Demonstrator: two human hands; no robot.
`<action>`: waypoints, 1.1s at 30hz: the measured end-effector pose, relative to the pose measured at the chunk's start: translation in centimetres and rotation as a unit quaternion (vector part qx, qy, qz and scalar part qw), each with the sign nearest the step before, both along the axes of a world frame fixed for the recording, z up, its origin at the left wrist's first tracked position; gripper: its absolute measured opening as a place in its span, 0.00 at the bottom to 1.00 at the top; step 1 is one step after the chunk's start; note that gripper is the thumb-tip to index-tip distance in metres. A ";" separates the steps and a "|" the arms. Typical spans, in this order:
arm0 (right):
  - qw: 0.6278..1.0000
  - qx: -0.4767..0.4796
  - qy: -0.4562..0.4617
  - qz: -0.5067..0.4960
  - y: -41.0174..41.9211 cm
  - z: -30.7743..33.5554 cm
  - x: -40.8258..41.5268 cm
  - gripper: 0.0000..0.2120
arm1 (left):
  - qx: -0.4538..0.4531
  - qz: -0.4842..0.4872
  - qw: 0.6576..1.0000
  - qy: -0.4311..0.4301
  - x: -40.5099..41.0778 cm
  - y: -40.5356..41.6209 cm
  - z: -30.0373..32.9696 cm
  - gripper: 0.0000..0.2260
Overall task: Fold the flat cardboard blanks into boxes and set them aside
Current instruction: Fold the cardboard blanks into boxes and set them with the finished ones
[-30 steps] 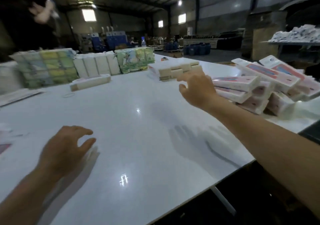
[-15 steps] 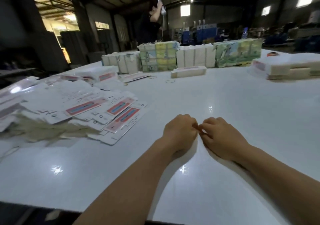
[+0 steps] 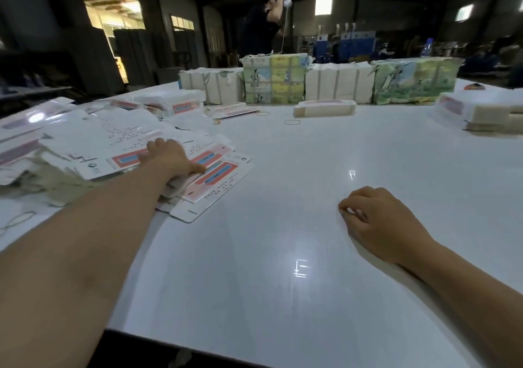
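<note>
A loose pile of flat cardboard blanks (image 3: 93,152), white with red and blue printed panels, spreads over the left side of the white table (image 3: 283,254). My left hand (image 3: 169,158) reaches out and rests on the top blanks, thumb laid along a red and blue panel; whether the fingers grasp a blank I cannot tell. My right hand (image 3: 379,223) lies on the bare table at the right with fingers loosely curled, holding nothing. One folded box (image 3: 325,109) lies near the far middle. More folded boxes (image 3: 481,110) are stacked at the far right.
Bundled packs (image 3: 274,79) of white and printed card line the table's far edge. Rubber bands (image 3: 293,122) lie near them and another (image 3: 17,220) at the left. A person (image 3: 263,22) stands behind the packs. The near table edge runs diagonally below my arms.
My hands were together at the table's middle; the left has since stretched out to the pile of blanks, and the right has drawn back to the right.
</note>
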State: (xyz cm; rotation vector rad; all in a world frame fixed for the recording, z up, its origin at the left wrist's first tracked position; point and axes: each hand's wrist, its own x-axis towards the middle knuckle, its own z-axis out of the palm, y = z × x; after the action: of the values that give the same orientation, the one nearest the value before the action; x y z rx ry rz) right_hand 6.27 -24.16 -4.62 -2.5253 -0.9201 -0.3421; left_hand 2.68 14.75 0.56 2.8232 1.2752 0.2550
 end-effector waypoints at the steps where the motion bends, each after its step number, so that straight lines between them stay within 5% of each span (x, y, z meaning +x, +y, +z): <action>1: 1.000 0.000 0.002 0.000 0.0 0.0 0.1 0.10 | -0.022 0.010 1.000 -0.004 0.3 0.2 0.3 0.42; 8: 1.000 0.002 0.004 -0.006 0.3 0.2 -0.2 0.09 | 0.023 0.031 0.998 -0.048 0.8 -0.9 -0.3 0.39; 11: 1.000 0.001 0.006 -0.006 0.3 0.2 -0.4 0.10 | 0.051 -0.027 0.992 -0.111 0.7 -2.7 0.2 0.26; 16: 0.999 0.018 0.037 0.000 0.5 0.1 0.0 0.11 | -0.216 -0.153 0.917 -0.298 1.4 -9.4 2.6 0.05; 19: 0.969 0.213 0.115 -0.042 0.1 0.6 0.2 0.13 | -0.340 -0.225 0.850 -0.332 1.7 -14.9 2.4 0.03; 21: 0.850 0.462 0.240 -0.076 -0.9 1.7 0.3 0.12 | -0.388 -0.262 0.835 -0.289 1.6 -18.4 1.7 0.05; 23: 0.638 0.676 0.360 -0.081 -2.7 3.1 0.4 0.15 | -0.408 -0.298 0.831 -0.233 1.5 -21.2 0.6 0.06; 24: 0.553 0.731 0.393 -0.079 -3.7 3.4 0.6 0.18 | -0.411 -0.314 0.828 -0.217 1.3 -22.2 -0.1 0.06; 25: 0.510 0.753 0.409 -0.077 -4.6 3.7 0.8 0.21 | -0.408 -0.325 0.827 -0.210 1.0 -23.0 -0.7 0.06; 26: 0.512 0.749 0.414 -0.072 -5.1 3.9 0.8 0.23 | -0.398 -0.337 0.828 -0.205 0.8 -23.4 -1.3 0.07; 30: 0.661 0.641 0.382 -0.080 -4.6 3.8 0.6 0.12 | -0.338 -0.365 0.847 -0.190 0.0 -23.2 -2.1 0.06; 33: 0.683 0.626 0.366 -0.087 -4.5 3.9 0.4 0.09 | -0.238 -0.384 0.874 -0.179 -0.4 -22.8 -2.1 0.05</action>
State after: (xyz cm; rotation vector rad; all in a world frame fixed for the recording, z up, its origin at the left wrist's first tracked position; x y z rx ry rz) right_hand 6.68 -28.63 -0.71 -1.1921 0.0182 0.0469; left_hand 2.33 -8.10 -1.54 2.4318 0.0695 0.3394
